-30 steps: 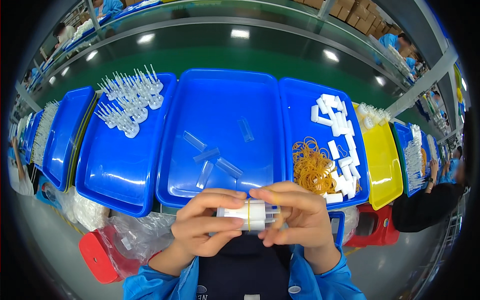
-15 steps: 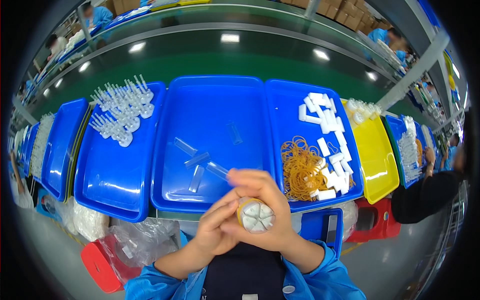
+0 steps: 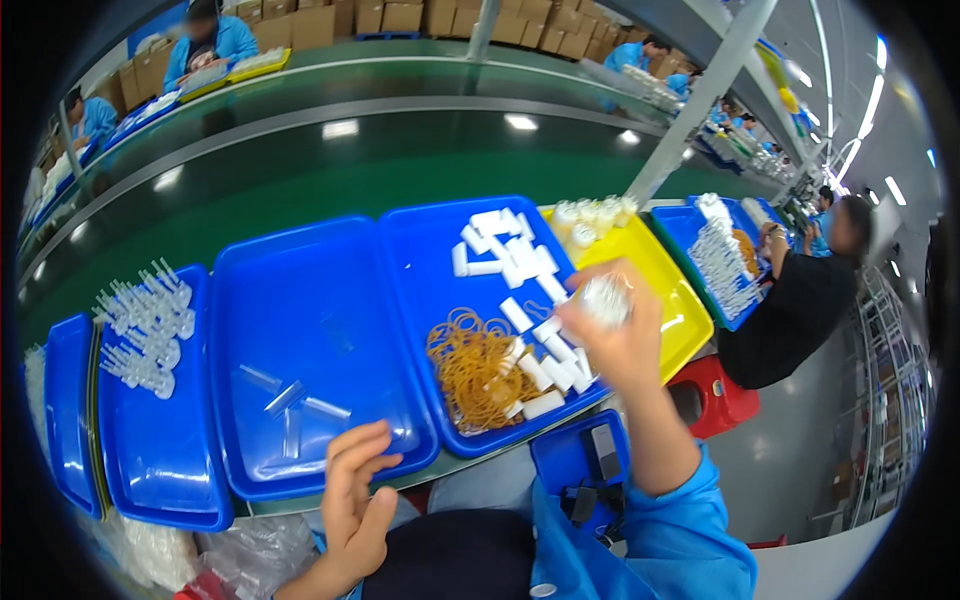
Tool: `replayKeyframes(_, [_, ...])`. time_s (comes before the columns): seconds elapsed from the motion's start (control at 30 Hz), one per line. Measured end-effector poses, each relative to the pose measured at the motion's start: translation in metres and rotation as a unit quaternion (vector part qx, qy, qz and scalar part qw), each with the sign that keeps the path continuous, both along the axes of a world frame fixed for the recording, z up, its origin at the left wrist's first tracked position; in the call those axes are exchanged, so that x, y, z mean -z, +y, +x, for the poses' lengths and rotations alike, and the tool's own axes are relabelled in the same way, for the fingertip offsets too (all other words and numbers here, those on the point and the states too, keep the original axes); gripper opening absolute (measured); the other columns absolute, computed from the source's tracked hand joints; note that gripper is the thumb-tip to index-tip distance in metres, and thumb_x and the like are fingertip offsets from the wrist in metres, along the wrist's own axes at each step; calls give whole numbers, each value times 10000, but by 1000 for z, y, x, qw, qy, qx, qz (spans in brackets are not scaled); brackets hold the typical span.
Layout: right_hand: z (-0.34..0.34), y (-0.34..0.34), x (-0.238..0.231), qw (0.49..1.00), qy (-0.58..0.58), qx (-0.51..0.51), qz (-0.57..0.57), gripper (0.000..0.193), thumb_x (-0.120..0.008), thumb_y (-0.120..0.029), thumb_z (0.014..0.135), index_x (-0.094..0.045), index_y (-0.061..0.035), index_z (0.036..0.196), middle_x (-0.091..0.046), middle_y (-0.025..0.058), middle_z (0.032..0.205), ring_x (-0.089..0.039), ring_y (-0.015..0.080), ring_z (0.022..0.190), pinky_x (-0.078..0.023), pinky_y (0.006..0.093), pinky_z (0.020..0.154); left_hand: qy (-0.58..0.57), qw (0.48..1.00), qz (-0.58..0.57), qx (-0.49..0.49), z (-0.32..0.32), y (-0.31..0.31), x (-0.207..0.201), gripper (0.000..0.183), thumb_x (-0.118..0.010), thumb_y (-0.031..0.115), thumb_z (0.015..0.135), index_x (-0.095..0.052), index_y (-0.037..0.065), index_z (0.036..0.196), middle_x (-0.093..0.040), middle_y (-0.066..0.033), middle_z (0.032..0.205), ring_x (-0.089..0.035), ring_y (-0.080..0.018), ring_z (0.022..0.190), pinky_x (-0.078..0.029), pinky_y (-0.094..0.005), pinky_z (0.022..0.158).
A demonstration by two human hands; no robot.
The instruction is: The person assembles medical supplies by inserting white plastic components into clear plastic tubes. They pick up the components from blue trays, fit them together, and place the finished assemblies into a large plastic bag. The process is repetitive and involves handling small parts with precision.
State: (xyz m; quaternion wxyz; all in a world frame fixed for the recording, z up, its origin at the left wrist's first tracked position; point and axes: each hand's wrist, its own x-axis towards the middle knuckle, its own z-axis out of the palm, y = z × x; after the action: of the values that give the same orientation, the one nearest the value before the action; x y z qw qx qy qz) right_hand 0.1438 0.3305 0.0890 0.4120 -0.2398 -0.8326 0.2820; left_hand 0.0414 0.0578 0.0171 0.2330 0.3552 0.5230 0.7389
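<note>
in the head view, the right hand [image 3: 625, 337] grips a blurred, partly hidden white bundle [image 3: 606, 299] in front of where a blue tray [image 3: 425, 290] and a yellow tray [image 3: 674, 300] meet. the left hand [image 3: 353, 505] is loosely open, its forearm [image 3: 315, 580] cut off below.

Bundle, whitish, one, hand-held.
The bundle [image 3: 606, 300] is showing a rounded, near-circular end toward the head camera, its length mostly pointing away from view; the surface is appearing white to translucent with pale streaks, blurring so that single pieces, and any band around them, are not reading clearly. The right hand [image 3: 628, 338] is gripping it, the fingers and thumb curling around its sides. In view it is lying over the place where the blue tray [image 3: 425, 270] of white blocks [image 3: 516, 315] is meeting the yellow tray [image 3: 680, 295], nearer the wearer than the pale cylinders [image 3: 595, 218] standing at the yellow tray's far end.
</note>
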Motion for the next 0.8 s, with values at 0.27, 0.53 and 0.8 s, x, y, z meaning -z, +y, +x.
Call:
replayKeyframes(0.27, [54, 211, 65, 920, -116, 227, -297, 512, -805, -265, 754, -625, 63, 1103, -671, 107, 897, -637, 184, 756, -506, 297, 640, 96, 995, -32, 2, -1, 16, 8, 327, -595, 10, 851, -549, -54, 1168, -468, -182, 1235, -534, -231, 1085, -496, -336, 872])
replayKeyframes(0.53, [12, 232, 111, 940, -98, 88, -314, 222, -745, -162, 791, -640, -28, 933, -638, 46, 777, -605, 143, 686, -490, 281, 609, 223, 968, -91, -72, -16, -4, -3, 276, -615, -19, 816, -593, -45, 1089, -528, -182, 1164, -566, -235, 1041, -501, -325, 854])
replayKeyframes(0.8, [54, 254, 84, 977, 50, 99, -184, 314, -626, -82, 876, -578, -52, 1185, -610, 47, 1050, -596, 144, 905, -478, 235, 769, 319, 791, -323, -411, -142, -123, -35, 214, -710, 79, 761, -668, 11, 960, -667, -132, 926, -651, -252, 817, -513, -318, 695])
